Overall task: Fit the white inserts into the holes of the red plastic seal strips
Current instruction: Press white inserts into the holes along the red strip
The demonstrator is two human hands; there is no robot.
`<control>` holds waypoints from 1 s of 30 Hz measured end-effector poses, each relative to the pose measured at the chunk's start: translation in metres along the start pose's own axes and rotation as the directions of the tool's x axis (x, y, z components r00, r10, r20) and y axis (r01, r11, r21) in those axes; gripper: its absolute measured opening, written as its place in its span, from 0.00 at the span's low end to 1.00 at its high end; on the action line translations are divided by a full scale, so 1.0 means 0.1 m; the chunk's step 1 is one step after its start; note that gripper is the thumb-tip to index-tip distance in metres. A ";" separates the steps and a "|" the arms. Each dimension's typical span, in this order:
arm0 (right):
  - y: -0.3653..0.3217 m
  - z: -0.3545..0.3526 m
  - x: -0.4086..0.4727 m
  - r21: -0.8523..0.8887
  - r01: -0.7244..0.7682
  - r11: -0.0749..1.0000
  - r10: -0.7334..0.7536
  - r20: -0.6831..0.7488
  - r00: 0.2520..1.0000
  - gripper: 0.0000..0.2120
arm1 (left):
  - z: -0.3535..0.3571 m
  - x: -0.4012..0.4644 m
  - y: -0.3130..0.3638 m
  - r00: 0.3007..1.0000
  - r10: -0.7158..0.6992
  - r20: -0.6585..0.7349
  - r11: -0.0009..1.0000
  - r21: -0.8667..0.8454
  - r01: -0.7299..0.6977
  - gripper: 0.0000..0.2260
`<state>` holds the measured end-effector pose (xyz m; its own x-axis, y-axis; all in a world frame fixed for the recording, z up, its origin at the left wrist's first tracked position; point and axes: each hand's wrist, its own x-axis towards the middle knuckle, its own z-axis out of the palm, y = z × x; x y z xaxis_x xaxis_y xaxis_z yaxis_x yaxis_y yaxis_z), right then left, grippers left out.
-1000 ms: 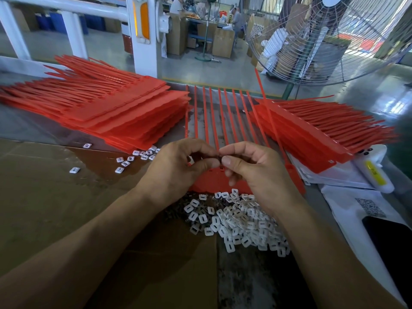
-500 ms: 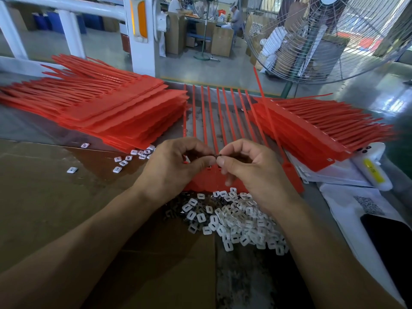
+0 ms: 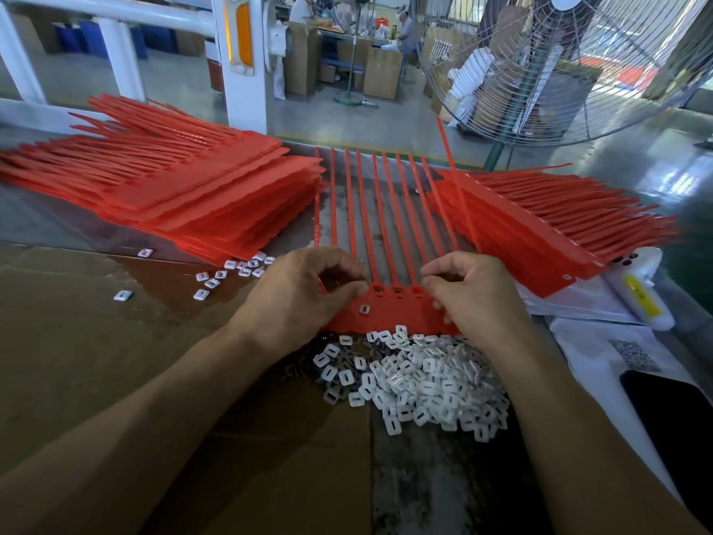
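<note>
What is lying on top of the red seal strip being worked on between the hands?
One white insert lies loose on the red seal strip, near the left hand. Three empty holes show between the hands. The right hand covers the strip's right end.

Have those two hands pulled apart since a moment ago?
Yes. The left hand and right hand touched fingertips before; now they sit apart over the red strip, exposing three of its holes between them.

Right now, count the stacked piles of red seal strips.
2: left pile at far left, right pile at far right. A single sheet lies between them.
</note>
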<state>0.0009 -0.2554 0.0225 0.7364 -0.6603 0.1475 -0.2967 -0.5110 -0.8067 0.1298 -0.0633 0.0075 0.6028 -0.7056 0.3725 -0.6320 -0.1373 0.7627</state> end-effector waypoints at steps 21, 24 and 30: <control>0.01 0.08 0.05 -0.192 0.068 0.979 -0.068 0.007 0.998 0.10 | -0.01 -0.01 -0.04 0.999 -0.019 0.048 0.995 0.094 0.015 0.05; 0.00 0.08 0.04 -0.200 0.058 0.978 -0.055 0.019 0.998 0.10 | 0.00 0.00 -0.03 0.999 -0.018 0.050 0.995 0.097 0.013 0.04; -0.01 0.09 0.05 -0.229 0.051 0.972 -0.051 0.005 0.999 0.10 | -0.01 0.00 -0.03 0.998 -0.016 0.055 0.994 0.105 0.010 0.05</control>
<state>0.0106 -0.2534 0.0188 0.7538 -0.6305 0.1853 -0.3904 -0.6565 -0.6454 0.1318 -0.0624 0.0056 0.5847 -0.7407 0.3308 -0.6738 -0.2164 0.7065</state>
